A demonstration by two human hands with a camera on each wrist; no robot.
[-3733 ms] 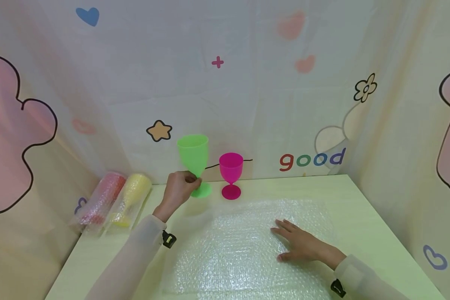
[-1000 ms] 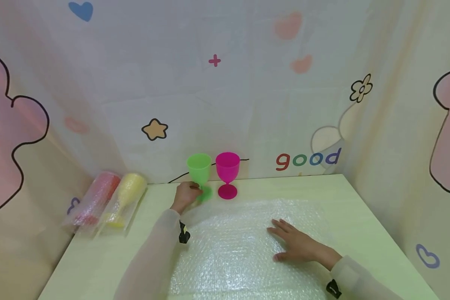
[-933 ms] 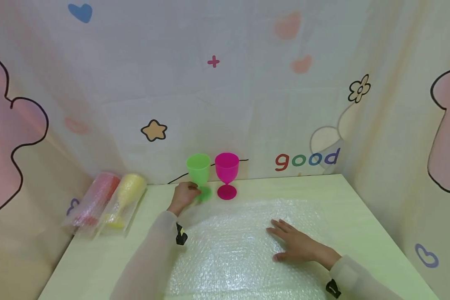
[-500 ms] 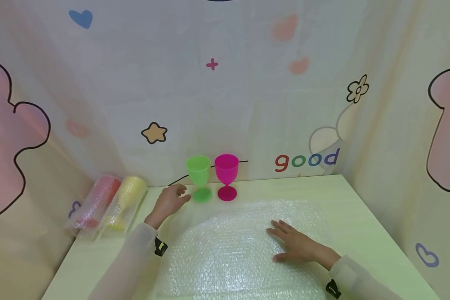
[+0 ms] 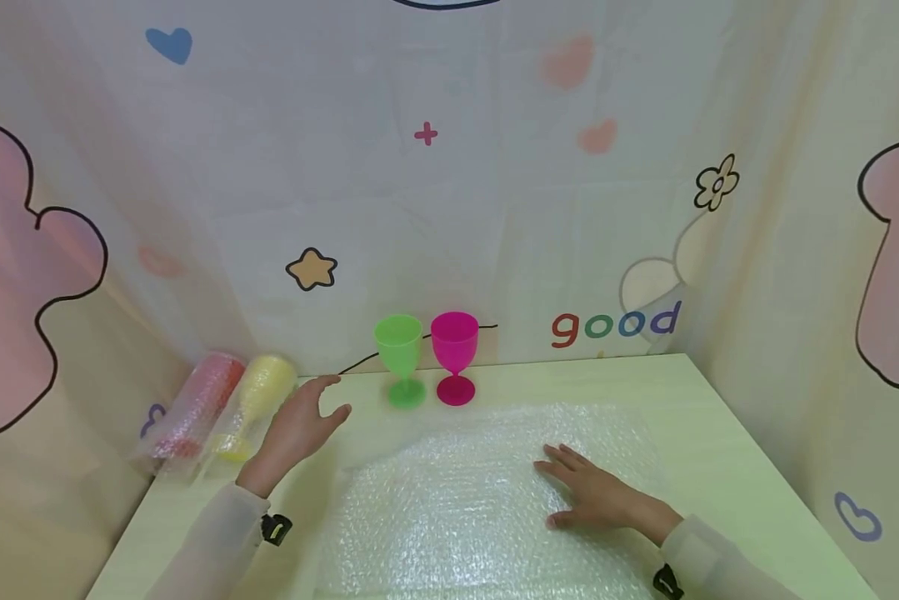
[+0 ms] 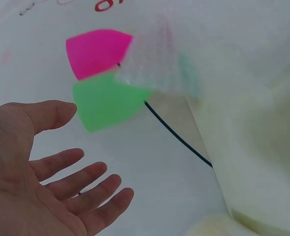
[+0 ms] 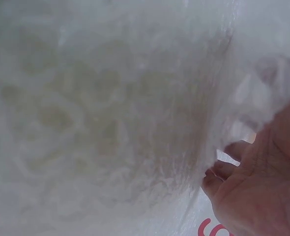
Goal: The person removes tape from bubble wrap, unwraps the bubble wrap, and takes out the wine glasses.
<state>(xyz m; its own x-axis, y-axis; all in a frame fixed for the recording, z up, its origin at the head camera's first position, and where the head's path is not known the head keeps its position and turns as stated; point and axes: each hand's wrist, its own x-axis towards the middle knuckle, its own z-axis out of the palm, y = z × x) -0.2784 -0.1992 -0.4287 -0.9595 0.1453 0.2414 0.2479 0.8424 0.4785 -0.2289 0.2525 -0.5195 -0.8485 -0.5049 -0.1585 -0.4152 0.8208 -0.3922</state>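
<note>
In the head view my left hand (image 5: 299,425) is off to the left of the goblets, thumb and fingers spread with nothing between them. The left wrist view also shows that hand (image 6: 61,172) with extended fingers. A green plastic goblet (image 5: 400,337) stands upright at the back of the table, beside a magenta goblet (image 5: 455,335). My right hand (image 5: 595,492) lies with spread fingers on a sheet of bubble wrap (image 5: 434,500). Up close in the right wrist view, the bubble wrap (image 7: 101,123) fills most of the picture beside the hand (image 7: 263,182).
At the table's back left lie a red bubble-wrapped item (image 5: 202,404) and a yellow bubble-wrapped goblet (image 5: 257,400). A printed curtain (image 5: 494,208) hangs behind the table (image 5: 734,467) and along both sides.
My left hand first held the green goblet by its stem, lowered it next to the magenta one and let go. It has since drawn back leftward. My right hand stays put.
</note>
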